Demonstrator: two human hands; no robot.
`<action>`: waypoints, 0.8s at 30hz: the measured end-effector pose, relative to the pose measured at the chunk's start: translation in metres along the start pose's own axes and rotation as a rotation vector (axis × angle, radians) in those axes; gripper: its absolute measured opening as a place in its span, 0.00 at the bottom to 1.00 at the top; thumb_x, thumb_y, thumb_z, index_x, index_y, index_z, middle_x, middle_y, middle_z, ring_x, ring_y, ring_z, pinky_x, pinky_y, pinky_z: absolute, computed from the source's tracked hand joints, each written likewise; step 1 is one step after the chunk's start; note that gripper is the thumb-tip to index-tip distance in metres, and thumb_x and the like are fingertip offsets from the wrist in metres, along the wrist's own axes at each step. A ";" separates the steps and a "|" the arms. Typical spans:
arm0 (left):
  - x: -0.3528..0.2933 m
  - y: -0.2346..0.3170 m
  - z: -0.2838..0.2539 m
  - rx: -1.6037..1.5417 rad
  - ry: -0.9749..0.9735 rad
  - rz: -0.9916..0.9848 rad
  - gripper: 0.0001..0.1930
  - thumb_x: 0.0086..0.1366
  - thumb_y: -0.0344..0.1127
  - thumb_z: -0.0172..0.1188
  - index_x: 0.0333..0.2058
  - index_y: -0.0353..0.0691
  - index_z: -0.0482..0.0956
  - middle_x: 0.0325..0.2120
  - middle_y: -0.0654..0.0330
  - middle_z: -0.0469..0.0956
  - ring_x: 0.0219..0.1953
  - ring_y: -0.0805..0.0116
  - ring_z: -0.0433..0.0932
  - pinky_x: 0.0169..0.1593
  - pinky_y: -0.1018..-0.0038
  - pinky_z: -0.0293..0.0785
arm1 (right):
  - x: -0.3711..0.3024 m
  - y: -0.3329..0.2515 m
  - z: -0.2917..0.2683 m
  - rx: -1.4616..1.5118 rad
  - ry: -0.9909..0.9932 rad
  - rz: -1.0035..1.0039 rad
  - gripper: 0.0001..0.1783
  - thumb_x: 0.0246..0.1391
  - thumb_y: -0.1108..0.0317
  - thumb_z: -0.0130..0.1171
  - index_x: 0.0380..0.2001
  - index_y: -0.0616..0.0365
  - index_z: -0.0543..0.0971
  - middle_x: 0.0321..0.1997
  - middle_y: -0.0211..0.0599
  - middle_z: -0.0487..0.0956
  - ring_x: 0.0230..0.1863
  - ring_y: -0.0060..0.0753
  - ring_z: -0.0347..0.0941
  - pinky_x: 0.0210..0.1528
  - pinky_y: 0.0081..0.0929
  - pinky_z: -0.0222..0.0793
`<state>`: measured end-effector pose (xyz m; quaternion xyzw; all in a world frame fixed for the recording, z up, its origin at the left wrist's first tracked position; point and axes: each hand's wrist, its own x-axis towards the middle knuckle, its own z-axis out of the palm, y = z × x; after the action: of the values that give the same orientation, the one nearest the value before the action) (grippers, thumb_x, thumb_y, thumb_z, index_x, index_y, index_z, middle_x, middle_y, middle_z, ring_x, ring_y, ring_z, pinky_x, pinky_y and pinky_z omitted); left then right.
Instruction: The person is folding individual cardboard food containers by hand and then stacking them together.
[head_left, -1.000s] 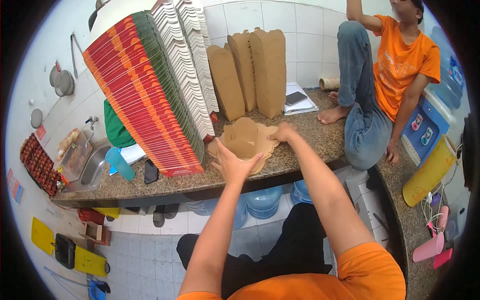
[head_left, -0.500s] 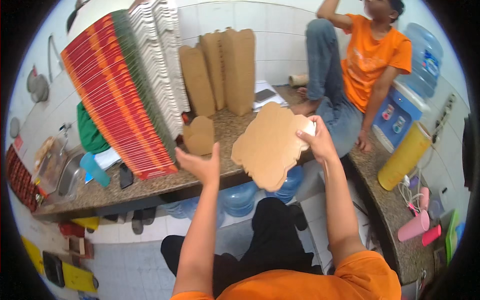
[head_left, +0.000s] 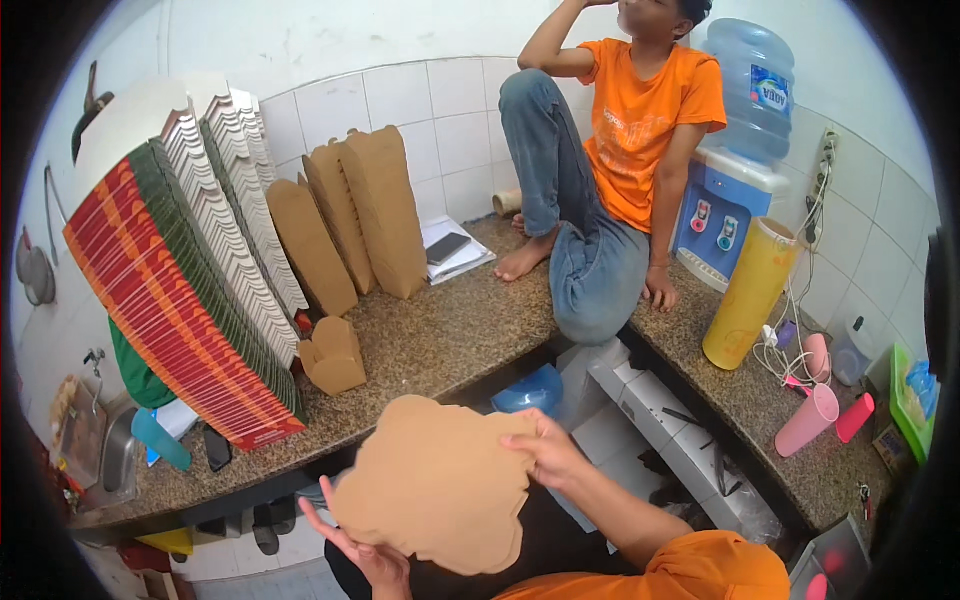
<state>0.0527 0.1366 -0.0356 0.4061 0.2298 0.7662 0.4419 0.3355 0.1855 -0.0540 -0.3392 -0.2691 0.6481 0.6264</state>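
Note:
My right hand (head_left: 548, 452) pinches the right edge of a thin stack of flat brown cardboard box blanks (head_left: 435, 485), thumb on top. The blanks have wavy, lobed outlines and lie tilted above my lap. At their lower left edge is my left hand (head_left: 375, 560), palm toward the edge, its fingers apart and stretched out. Whether it bears any of the stack's weight I cannot tell. On the counter beyond sits a small folded brown cardboard box (head_left: 333, 357), with tall nested stacks of brown cardboard boxes (head_left: 385, 215) behind it.
A tall leaning stack of red and green printed boxes (head_left: 190, 310) stands on the granite counter (head_left: 440, 340) at left. A person in an orange shirt (head_left: 645, 130) sits at the corner, beside a water dispenser (head_left: 725, 210). A yellow roll (head_left: 752, 295) and pink cups (head_left: 808, 420) stand at right.
The blanks have come down and left, nearer my body, in my right hand. My left hand has dropped from beside the small box to the blanks' edge. The view has shifted.

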 end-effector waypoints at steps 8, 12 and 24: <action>0.001 0.027 -0.020 0.178 -0.077 0.188 0.61 0.61 0.77 0.59 0.78 0.49 0.38 0.76 0.50 0.53 0.74 0.50 0.61 0.74 0.47 0.62 | 0.001 0.025 0.042 0.193 -0.068 0.216 0.24 0.61 0.80 0.64 0.56 0.56 0.66 0.58 0.45 0.77 0.48 0.34 0.83 0.37 0.25 0.83; 0.024 0.043 0.007 0.038 -0.056 0.262 0.59 0.62 0.70 0.65 0.79 0.54 0.38 0.73 0.47 0.58 0.71 0.50 0.64 0.72 0.47 0.65 | -0.020 0.025 0.065 0.154 -0.153 0.143 0.20 0.64 0.78 0.60 0.57 0.56 0.70 0.77 0.49 0.64 0.71 0.47 0.70 0.66 0.45 0.76; 0.022 0.027 0.000 -0.157 0.062 0.204 0.40 0.69 0.57 0.52 0.74 0.50 0.50 0.64 0.46 0.68 0.63 0.48 0.73 0.63 0.45 0.77 | -0.038 0.029 0.087 0.299 -0.216 -0.141 0.44 0.64 0.46 0.67 0.74 0.50 0.59 0.78 0.44 0.63 0.77 0.47 0.59 0.76 0.52 0.59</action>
<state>0.0331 0.1415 -0.0073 0.3676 0.1403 0.8350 0.3847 0.2488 0.1523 -0.0184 -0.1513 -0.2585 0.6680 0.6812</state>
